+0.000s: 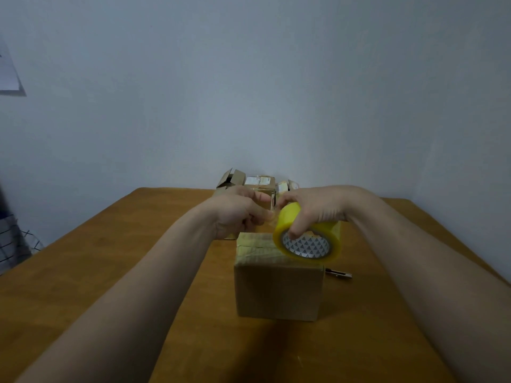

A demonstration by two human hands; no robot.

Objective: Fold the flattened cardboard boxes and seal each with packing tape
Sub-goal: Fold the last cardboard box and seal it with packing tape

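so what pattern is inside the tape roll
Small dark triangles on a pale core; the tape roll itself is yellow. Seen in head view.

Two bare hands are in view: one left hand [240,214] and one right hand [313,210]. There is one roll of yellow packing tape [307,243]. One closed cardboard box [278,291] stands nearest the camera, its top crossed by several tape strips, too overlapped to count. At the far edge of the one wooden table [110,272] is a cluster of small cardboard boxes [260,182]. At least three show, one of them an open-flapped box [231,178], and the hands hide any others. There is also one small metal tool [338,273] and, at the left edge, one sheet of paper [8,76].
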